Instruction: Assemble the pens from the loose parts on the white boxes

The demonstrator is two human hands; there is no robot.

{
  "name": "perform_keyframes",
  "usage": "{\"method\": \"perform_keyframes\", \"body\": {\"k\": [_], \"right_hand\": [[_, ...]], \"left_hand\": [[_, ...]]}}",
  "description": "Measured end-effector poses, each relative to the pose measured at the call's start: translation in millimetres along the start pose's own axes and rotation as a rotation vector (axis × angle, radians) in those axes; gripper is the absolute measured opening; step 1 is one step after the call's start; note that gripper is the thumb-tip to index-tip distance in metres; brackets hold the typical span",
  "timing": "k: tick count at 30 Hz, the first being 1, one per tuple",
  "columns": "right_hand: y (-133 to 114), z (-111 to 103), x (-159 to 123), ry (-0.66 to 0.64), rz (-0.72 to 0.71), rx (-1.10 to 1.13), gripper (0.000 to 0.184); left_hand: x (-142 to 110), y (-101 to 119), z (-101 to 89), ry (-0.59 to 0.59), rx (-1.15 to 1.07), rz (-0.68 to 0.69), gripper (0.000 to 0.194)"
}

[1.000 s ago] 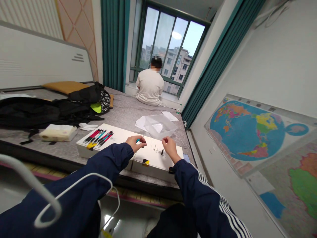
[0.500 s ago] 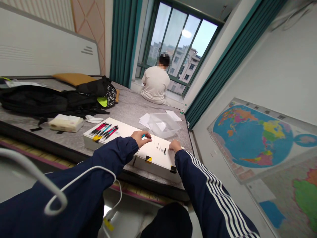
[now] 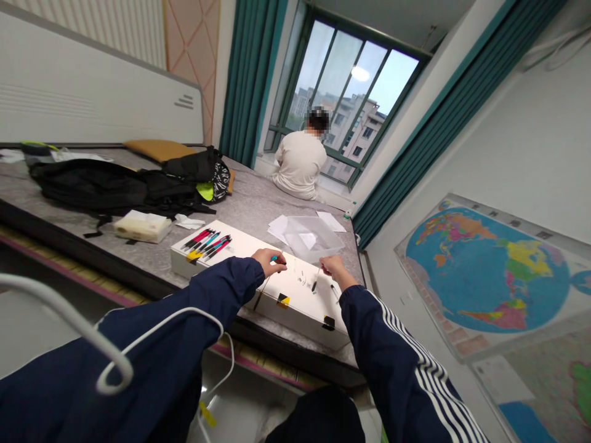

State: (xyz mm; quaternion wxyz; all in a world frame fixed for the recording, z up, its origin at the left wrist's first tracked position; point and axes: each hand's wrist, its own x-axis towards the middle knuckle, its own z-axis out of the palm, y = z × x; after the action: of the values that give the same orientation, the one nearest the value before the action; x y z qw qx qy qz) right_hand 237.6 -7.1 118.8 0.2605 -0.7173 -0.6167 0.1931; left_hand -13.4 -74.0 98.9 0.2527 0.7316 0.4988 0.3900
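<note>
My left hand (image 3: 268, 261) is closed around a teal pen barrel (image 3: 274, 258) with a dark end, held over the white box (image 3: 272, 284). To its right, my right hand (image 3: 333, 268) pinches a thin pale rod like a pen refill (image 3: 318, 272), which points down toward the box lid. Just below its tip is a small black pen part (image 3: 314, 287). Several tiny pen parts (image 3: 303, 278) are scattered on the lid between my hands. Another slim black-and-clear piece (image 3: 334, 291) lies by my right wrist.
Several assembled pens (image 3: 207, 243) lie in a row on the box's left part. Behind it are a clear plastic bin (image 3: 307, 249) and paper sheets (image 3: 277, 229). A tissue pack (image 3: 142, 226) and black backpack (image 3: 106, 184) are at left. A person (image 3: 301, 161) sits by the window.
My right hand went down to the right side of the lid, then came back up and left holding the thin rod. The left hand keeps the teal barrel. The view has shifted.
</note>
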Motion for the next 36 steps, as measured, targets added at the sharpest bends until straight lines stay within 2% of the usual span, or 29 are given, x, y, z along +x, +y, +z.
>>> {"method": "perform_keyframes", "body": {"k": [4, 7, 10, 14, 18, 25, 31, 36], "right_hand": [[-44, -15, -25, -0.117, -0.153, 0.218, 0.02], [-65, -25, -58, -0.245, -0.471, 0.535, 0.025], [-75, -32, -85, -0.21, -0.611, 0.51, 0.025], [-78, -37, -101, -0.095, -0.649, 0.431, 0.022], [-79, -37, -103, -0.135, -0.669, 0.419, 0.022], [-80, -23, -97, -0.174, -0.664, 0.362, 0.021], [-76, -14, -96, -0.141, -0.686, 0.285, 0.016], [-73, -16, -96, -0.122, -0.684, 0.269, 0.018]], "left_hand": [[1, -2, 3.6, -0.035, -0.013, -0.011, 0.023], [1, 0, 3.5, -0.051, -0.038, -0.024, 0.023], [0, 2, 3.0, -0.062, -0.061, -0.016, 0.023], [-2, 4, 2.7, -0.077, -0.057, -0.015, 0.023], [-2, 4, 3.0, -0.064, -0.074, -0.013, 0.022], [-2, 6, 4.3, -0.057, -0.075, -0.025, 0.018], [-4, 8, 5.1, -0.066, -0.064, 0.003, 0.018], [-3, 6, 7.0, -0.076, -0.02, 0.021, 0.017]]}}
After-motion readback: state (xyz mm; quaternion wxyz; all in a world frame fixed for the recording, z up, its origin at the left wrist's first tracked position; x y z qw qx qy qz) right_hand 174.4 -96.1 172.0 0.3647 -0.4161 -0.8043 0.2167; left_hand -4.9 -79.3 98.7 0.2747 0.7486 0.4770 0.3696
